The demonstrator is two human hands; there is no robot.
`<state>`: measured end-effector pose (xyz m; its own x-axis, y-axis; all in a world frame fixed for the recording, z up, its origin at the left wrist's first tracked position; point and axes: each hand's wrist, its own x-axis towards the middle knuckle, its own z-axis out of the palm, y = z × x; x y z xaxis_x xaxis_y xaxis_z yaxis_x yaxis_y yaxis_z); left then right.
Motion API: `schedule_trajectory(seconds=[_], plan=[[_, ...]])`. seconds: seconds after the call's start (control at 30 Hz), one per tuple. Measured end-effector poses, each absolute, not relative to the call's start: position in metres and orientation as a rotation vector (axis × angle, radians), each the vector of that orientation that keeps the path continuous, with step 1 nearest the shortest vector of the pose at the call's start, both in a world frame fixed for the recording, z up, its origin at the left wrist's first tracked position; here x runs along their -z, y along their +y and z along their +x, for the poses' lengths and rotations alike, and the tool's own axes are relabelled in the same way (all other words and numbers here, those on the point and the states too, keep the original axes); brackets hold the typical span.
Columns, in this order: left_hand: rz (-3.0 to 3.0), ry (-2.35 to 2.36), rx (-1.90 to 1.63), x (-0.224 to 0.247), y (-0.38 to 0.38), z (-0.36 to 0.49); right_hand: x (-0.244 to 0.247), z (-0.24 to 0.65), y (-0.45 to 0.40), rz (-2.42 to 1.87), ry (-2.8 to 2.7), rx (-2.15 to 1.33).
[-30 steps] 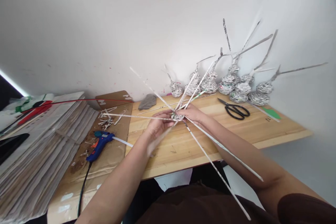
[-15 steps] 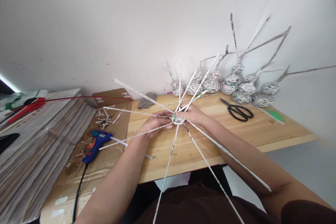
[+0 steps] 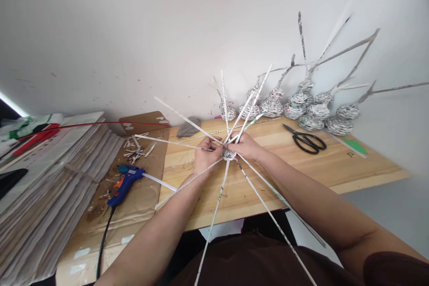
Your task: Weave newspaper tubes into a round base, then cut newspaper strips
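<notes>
Our two bare hands meet over the wooden tabletop [image 3: 335, 165], at a small, round woven paper piece [image 3: 229, 154] held just above it. Our right hand [image 3: 247, 146] is narrow, pinching the piece's right edge among the strands. Our left hand [image 3: 208, 157] curls closed at its left edge; strands cross its fingertips, so it seems to grip there too, though the exact hold is hard to tell. Long paper strands [image 3: 188, 120] fan out in all directions, some over our forearms.

For neat work, we do best to pinch close to the rim, press each bend snug without crushing the rolled paper, and space the strands evenly. Slack could loosen the weave. Catching a strand on a sleeve or forearm could tug the round out of shape.
</notes>
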<state>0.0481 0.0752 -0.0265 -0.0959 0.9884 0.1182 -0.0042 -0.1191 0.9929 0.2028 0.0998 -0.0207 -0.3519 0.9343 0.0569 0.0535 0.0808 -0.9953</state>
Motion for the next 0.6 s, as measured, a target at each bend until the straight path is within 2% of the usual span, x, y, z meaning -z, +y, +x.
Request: schedule_trajectory(seconds=[0.07, 0.27, 0.5, 0.6], plan=[[1.249, 1.178, -1.318, 0.020, 0.075, 0.043, 0.017, 0.204, 0.100, -1.009, -1.531, -1.411], [1.103, 0.832, -0.842, -0.007, 0.083, 0.004, 0.007, 0.212, 0.103, -1.020, -1.401, -1.512], [1.110, 0.905, -0.732, -0.007, 0.098, 0.014, 0.021, 0.217, 0.108, -0.925, -1.537, -1.577], [1.155, 0.947, -0.798, -0.003, 0.099, 0.025, 0.021, 0.215, 0.106, -0.905, -1.552, -1.581]])
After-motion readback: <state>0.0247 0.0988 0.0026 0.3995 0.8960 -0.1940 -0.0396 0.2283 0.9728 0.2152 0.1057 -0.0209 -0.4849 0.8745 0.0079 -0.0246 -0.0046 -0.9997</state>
